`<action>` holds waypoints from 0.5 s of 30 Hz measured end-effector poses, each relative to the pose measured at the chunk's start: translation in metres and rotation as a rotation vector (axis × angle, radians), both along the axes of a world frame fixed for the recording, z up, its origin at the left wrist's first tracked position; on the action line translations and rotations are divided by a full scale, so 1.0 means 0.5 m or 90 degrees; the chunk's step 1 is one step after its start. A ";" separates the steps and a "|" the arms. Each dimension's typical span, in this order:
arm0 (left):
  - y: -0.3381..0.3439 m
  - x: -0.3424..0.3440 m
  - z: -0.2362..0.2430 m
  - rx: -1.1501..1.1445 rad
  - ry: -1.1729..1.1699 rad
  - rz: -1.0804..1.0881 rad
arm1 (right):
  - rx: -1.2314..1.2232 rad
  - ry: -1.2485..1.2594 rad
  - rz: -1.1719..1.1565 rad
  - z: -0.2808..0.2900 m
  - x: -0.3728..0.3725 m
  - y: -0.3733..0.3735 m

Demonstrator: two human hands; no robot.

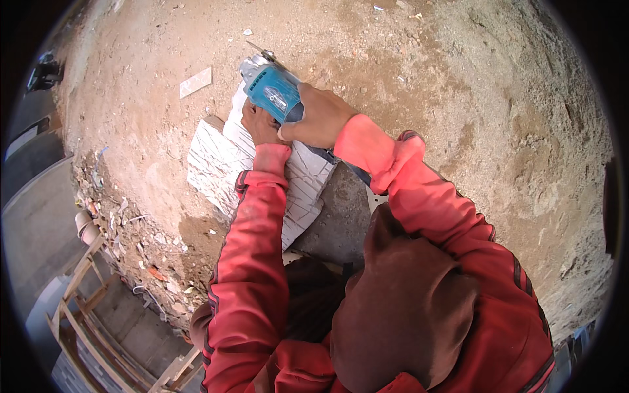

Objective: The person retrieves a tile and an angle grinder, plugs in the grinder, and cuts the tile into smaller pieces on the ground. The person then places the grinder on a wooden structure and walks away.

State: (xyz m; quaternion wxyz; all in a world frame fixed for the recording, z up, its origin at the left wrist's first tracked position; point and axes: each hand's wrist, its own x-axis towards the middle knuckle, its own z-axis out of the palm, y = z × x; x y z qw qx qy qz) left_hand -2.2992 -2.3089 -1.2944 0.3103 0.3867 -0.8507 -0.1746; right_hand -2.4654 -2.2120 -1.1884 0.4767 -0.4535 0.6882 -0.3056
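The blue grinder point(272, 92), its silver head point(253, 66) pointing forward, is held over the far end of the white piece point(213, 162), whose surface has many dark lines.

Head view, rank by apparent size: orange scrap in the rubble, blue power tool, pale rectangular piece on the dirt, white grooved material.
Largest to smallest:
1. White grooved material, partly covered by an arm
2. Blue power tool
3. Pale rectangular piece
4. Orange scrap
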 end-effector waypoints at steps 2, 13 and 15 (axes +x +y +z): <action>-0.004 -0.002 -0.006 -0.004 0.005 0.008 | 0.000 0.005 -0.003 -0.004 -0.001 0.001; -0.020 0.013 -0.031 -0.019 -0.017 -0.018 | 0.010 -0.002 0.005 -0.004 -0.009 0.020; -0.016 0.007 -0.034 0.040 0.055 -0.010 | 0.010 -0.010 0.008 -0.003 -0.011 0.025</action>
